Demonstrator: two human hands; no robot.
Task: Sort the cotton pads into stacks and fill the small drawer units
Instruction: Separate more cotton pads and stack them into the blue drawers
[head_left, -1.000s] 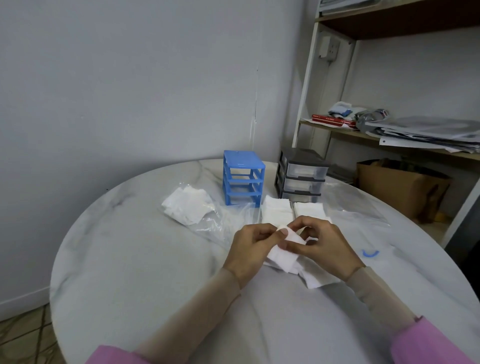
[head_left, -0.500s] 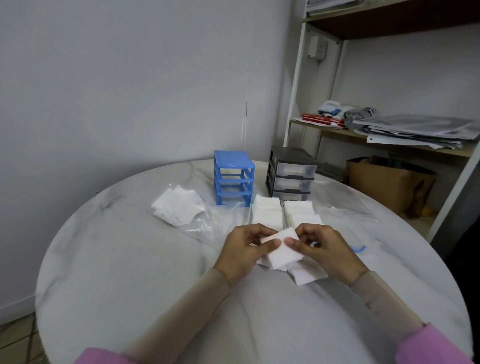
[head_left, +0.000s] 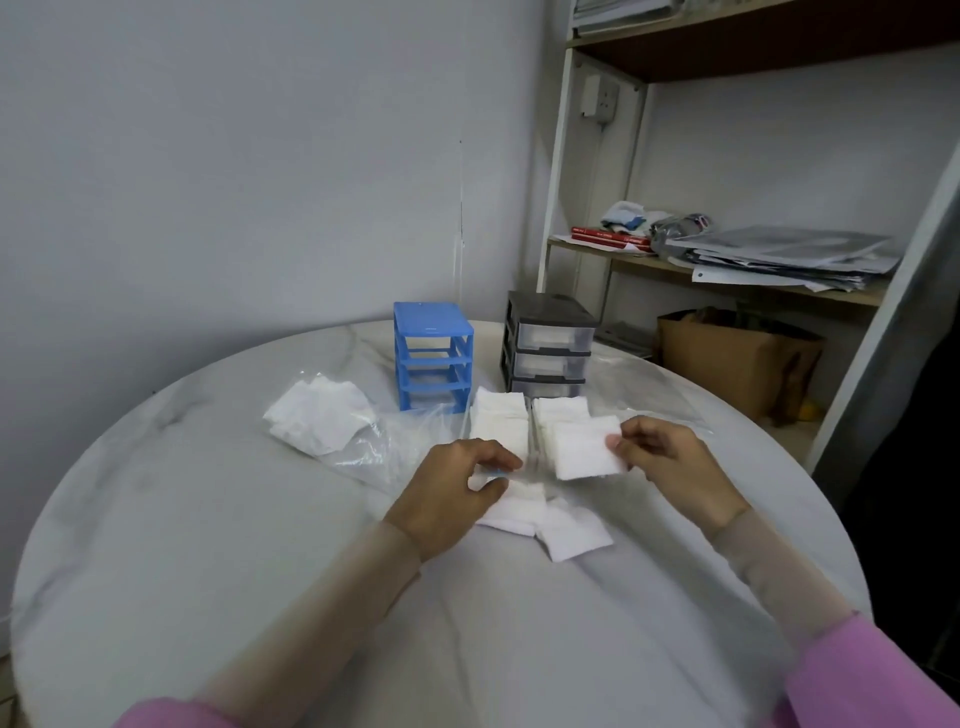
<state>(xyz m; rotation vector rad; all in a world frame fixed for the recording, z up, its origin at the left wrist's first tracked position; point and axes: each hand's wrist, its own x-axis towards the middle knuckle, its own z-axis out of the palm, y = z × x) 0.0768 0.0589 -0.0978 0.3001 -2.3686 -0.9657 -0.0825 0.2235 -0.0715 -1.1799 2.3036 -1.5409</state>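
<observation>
Mid-frame, the right hand pinches one cotton pad — the left hand pinches at the loose pads below the two stacks.

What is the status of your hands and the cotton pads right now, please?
Right hand pinches one cotton pad above the right stack. Left hand grips the loose pads. Grey drawer unit closed; nothing in the way.
</observation>
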